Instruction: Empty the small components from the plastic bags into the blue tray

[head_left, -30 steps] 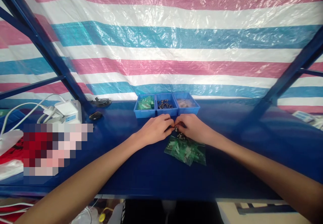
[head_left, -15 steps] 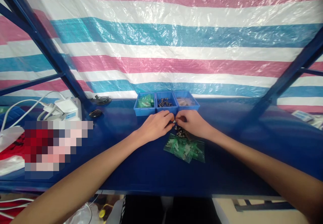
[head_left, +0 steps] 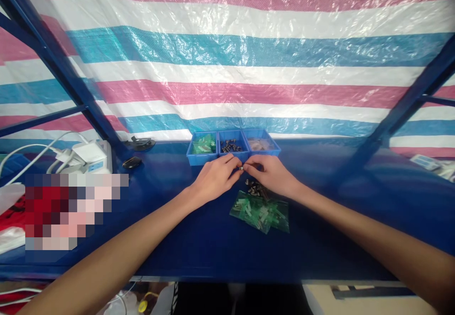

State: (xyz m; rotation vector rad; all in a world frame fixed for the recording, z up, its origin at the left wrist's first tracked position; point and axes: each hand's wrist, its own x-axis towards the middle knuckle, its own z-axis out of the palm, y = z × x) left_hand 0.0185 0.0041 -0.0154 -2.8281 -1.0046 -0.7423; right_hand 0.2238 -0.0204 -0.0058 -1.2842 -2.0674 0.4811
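My left hand (head_left: 218, 175) pinches a small shiny metal piece (head_left: 241, 168) between thumb and fingertips, too small to name exactly. Closed at the fingertips, my right hand (head_left: 270, 173) meets it from the other side, so both hands grip it above the blue table. Just below my right hand lies a loose pile of small dark and silvery metal parts (head_left: 256, 188). Nearer to me is a clear bag (head_left: 261, 213) with green pieces and slim pale pins inside.
Behind my hands stand three blue bins in a row: one with green packets (head_left: 203, 145), one with small metal parts (head_left: 231, 148), one with pale clear bags (head_left: 261, 145). A power strip with white plugs (head_left: 92, 156) and a black mouse (head_left: 132, 162) are at left.
Both hands have shifted slightly left, with the small metal piece between their fingertips. The pile under my right hand shows more fully. The whole view has moved a little.
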